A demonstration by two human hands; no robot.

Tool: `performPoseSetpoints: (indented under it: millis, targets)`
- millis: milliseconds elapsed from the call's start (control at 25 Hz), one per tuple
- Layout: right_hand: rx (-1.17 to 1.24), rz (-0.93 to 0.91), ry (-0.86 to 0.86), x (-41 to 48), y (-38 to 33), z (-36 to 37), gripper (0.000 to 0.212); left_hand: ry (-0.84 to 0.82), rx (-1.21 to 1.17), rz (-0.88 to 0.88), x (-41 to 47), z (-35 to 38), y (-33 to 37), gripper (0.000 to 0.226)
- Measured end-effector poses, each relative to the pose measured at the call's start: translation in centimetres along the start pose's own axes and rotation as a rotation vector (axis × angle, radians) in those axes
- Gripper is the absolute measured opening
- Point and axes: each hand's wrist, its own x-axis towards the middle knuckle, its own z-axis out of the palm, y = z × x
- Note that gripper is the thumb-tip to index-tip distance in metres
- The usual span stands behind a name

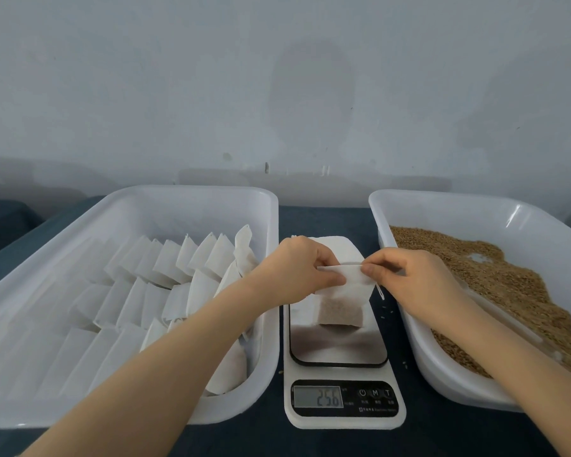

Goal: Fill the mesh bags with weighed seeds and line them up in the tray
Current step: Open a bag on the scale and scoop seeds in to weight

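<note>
A white mesh bag (pixel 342 303) with brown seeds in its lower part hangs over the kitchen scale (pixel 338 354). My left hand (pixel 297 270) pinches the bag's top left edge. At the top right corner my right hand (pixel 412 275) pinches the bag, and a drawstring loop dangles just below it. The scale's display (pixel 317 396) reads 256. On the left, a white tray (pixel 165 199) holds several filled bags (pixel 165 282) lined up in rows. The white tray (pixel 475 206) on the right holds loose brown seeds (pixel 515 291).
A stack of flat white bags (pixel 330 244) lies at the far end of the scale. A few stray seeds lie on the dark table cloth (pixel 389 313) between scale and seed tray. A pale wall (pixel 277 94) stands close behind the table.
</note>
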Motion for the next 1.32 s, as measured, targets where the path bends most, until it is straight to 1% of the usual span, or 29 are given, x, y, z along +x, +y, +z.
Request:
performPoseSetpoints:
  millis: [200, 400, 480, 520, 600, 720, 800, 880, 1040, 1120, 1200, 1320]
  targets:
    - [0.037, -0.038, 0.036, 0.0, -0.1, -0.3, 0.012, 0.031, -0.058, -0.024, 0.0, 0.1, 0.1, 0.015]
    - [0.145, -0.138, 0.073, -0.3, -1.0, -0.6, 0.013, 0.063, -0.332, -0.051, -0.8, -0.5, 0.5, 0.011]
    - [0.192, -0.141, 0.053, -0.4, -1.4, -0.7, 0.009, 0.068, -0.377, -0.068, -1.3, -1.1, 0.9, 0.009]
    - [0.209, -0.141, 0.04, -0.4, -1.5, -0.7, 0.013, 0.077, -0.397, -0.079, -1.6, -1.6, 1.1, 0.009]
    - [0.241, -0.122, 0.035, -0.4, -1.5, -0.6, 0.017, 0.131, -0.465, -0.1, -2.4, -3.6, 1.4, 0.009]
    - [0.259, -0.084, 0.028, -0.4, -1.5, -0.6, 0.023, 0.273, -0.493, -0.143, -4.2, -7.5, 1.0, 0.013]
    - [0.25, -0.066, 0.021, -0.3, -1.5, -0.5, 0.022, 0.338, -0.531, -0.221, -5.6, -9.3, 0.2, 0.013]
    - [0.241, -0.061, 0.022, -0.3, -1.5, -0.5, 0.02, 0.348, -0.562, -0.318, -7.1, -10.0, -0.7, 0.014]
    - [0.204, -0.071, 0.025, -0.4, -1.5, -0.6, 0.02, 0.364, -0.555, -0.44, -8.4, -8.4, -1.9, 0.016]
    - [0.201, -0.078, 0.022, -0.5, -1.5, -0.6, 0.02, 0.349, -0.49, -0.475, -7.8, -6.9, -2.8, 0.015]
    - [0.2, -0.079, 0.021, -0.6, -1.4, -0.6, 0.019, 0.28, -0.42, -0.523, -7.0, -5.7, -3.8, 0.008]
    - [0.207, -0.067, 0.023, -0.7, -1.2, -0.6, 0.02, 0.186, -0.255, -0.59, -6.7, -4.7, -5.0, 0.016]
